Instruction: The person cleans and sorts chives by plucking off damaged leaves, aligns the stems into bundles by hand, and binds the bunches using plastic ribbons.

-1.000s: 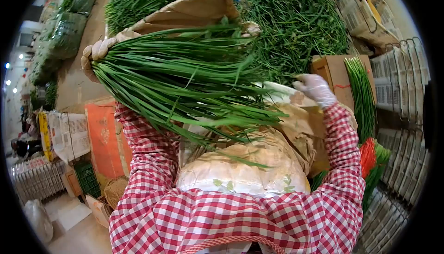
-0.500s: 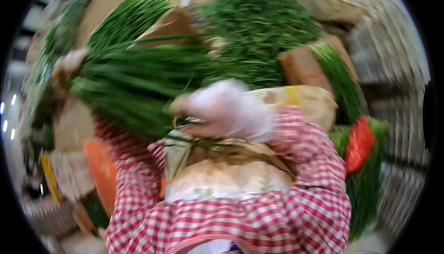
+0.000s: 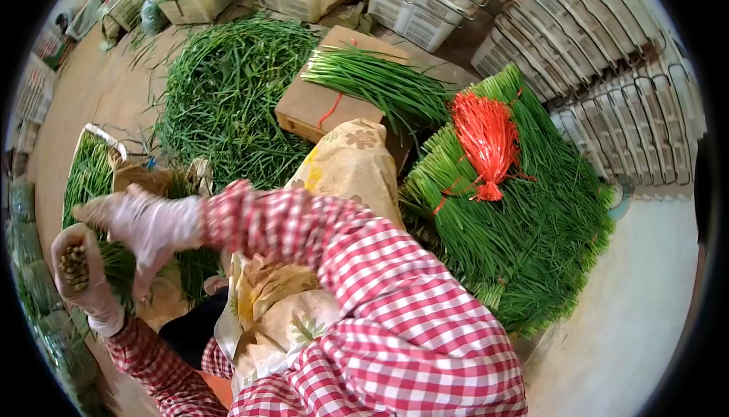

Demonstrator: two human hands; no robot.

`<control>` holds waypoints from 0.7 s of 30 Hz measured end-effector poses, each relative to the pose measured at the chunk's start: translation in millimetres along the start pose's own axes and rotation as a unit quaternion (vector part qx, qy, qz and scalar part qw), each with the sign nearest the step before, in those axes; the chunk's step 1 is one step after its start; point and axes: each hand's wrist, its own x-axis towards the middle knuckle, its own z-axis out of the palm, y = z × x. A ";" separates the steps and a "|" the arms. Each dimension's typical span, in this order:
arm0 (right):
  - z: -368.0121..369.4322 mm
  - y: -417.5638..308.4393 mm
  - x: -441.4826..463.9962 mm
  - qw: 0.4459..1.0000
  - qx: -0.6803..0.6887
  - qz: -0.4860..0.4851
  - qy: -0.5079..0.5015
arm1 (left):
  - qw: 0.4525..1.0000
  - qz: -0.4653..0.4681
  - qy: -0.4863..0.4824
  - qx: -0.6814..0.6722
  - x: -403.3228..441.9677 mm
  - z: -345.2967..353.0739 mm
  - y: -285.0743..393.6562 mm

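Observation:
At the far left, my gloved left hand [image 3: 95, 288] is wrapped round a bunch of garlic chives [image 3: 74, 267], its pale cut ends facing up toward me. Green leaves show on the far side of that hand. My right hand [image 3: 148, 223], also gloved, reaches across my body just above it, thumb and fingers apart with nothing visible in them. Close behind both hands stands a long container of green chives [image 3: 85, 178]. A patterned cloth [image 3: 353, 155] covers my knee, and its folds lie on my lap.
Loose green leaves [image 3: 235, 98] are heaped ahead. Beside them, a cardboard box [image 3: 304, 105] carries a bunch of chives [image 3: 372, 79]. At right, red plastic ties [image 3: 488, 143] lie on a big stack of chives [image 3: 531, 242]. Crates [image 3: 425, 7] line the back, with stacked crates [image 3: 585, 22] at right.
My view has swung right. The bunch, earlier spread sideways before me, now shows its cut ends in my left hand. My right hand has crossed leftward to it.

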 end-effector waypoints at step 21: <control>-306.5 38.8 -152.5 0.783 -0.605 0.147 -0.004 | 0.720 -0.151 0.001 -0.677 80.8 189.2 -11.5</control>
